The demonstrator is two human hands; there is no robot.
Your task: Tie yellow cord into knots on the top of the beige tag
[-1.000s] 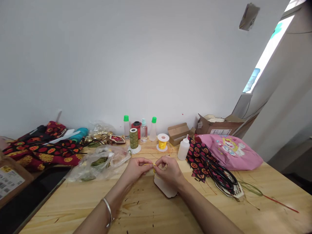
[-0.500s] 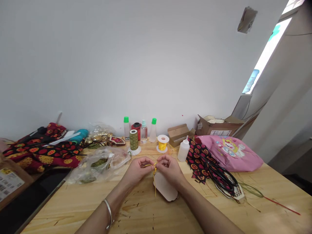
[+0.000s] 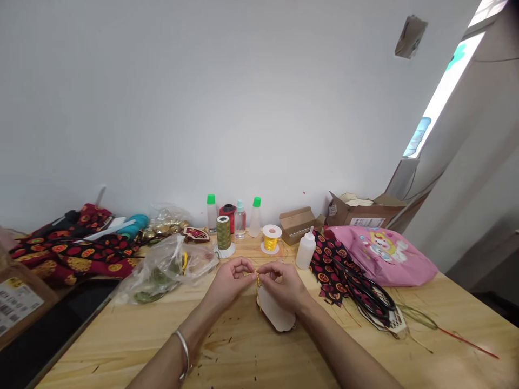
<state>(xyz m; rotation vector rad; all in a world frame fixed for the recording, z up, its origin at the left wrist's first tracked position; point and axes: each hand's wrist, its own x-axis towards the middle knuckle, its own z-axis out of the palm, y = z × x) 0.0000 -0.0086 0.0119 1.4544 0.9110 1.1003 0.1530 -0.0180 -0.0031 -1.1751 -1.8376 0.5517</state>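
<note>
My left hand [image 3: 234, 279] and my right hand [image 3: 283, 283] meet near the middle of the table, fingertips almost touching. Each pinches the yellow cord [image 3: 258, 282] between thumb and forefinger. The cord runs down to the top of a pale wooden plaque [image 3: 277, 310] with shaped edges, which sits tilted under my right hand. My right palm and fingers cover part of the plaque. A silver bangle [image 3: 185, 351] circles my left wrist. Where the cord crosses between the fingertips is too small to make out.
Behind my hands stand a spool of yellow cord [image 3: 271, 241], a green thread spool [image 3: 223, 235] and a white squeeze bottle [image 3: 305, 249]. A clear plastic bag [image 3: 174, 267] lies left. Black-handled scissors [image 3: 375, 297], patterned fabric [image 3: 330, 265] and a pink bag [image 3: 385, 256] lie right.
My fingers have drawn slightly closer on the yellow cord, and its loose end hangs shorter over the plaque. The clear plastic bag at left has shifted shape, showing something yellow inside.
</note>
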